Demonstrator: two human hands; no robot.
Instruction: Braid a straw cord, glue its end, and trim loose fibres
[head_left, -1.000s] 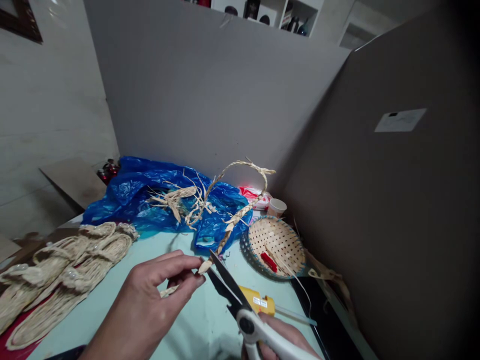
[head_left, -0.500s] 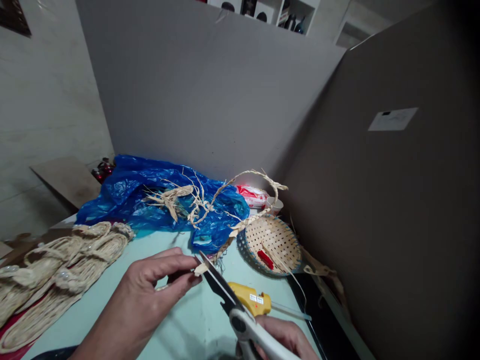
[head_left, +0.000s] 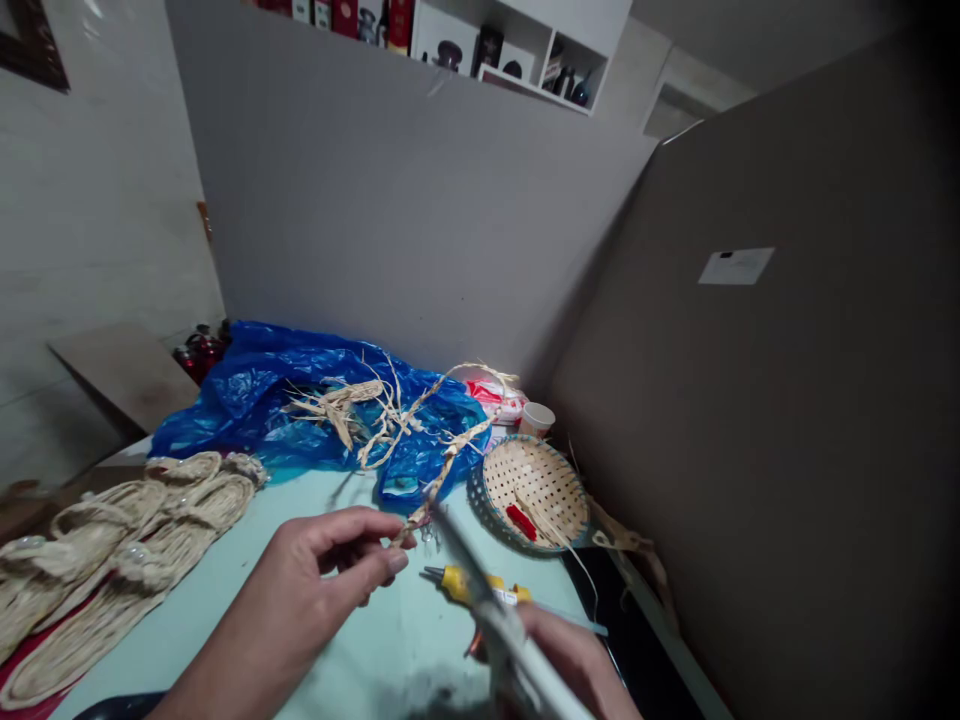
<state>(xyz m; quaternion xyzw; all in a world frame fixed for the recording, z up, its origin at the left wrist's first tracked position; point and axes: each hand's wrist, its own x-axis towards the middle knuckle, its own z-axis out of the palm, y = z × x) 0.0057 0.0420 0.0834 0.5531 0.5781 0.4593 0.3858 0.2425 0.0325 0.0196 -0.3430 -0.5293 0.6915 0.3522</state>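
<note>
Between thumb and fingers, my left hand [head_left: 330, 580] pinches the near end of a pale braided straw cord [head_left: 448, 466]. The cord runs away from me over the blue plastic bag [head_left: 262, 400]. A pair of scissors [head_left: 499, 625] with light handles is in my right hand [head_left: 574, 655], blades pointing up and away, blurred by motion. The blade tips are just right of the cord's end; whether they touch it I cannot tell. Behind the scissors lies a yellow glue gun [head_left: 455, 583], partly covered, with a clear glue stick [head_left: 574, 620] at its back.
Right of centre sits a woven basket [head_left: 551, 470] holding a red piece [head_left: 520, 522]. A paper cup [head_left: 537, 419] stands behind it. Woven straw slippers [head_left: 127, 550] lie at the left. Loose straw [head_left: 337, 405] rests on the bag. Grey panels [head_left: 360, 220] enclose the table [head_left: 405, 640].
The scissors have swung more upright and slightly right, away from my left fingertips. The cord has shifted lower and left, and its end now shows at my left fingers. The camera view has tilted up.
</note>
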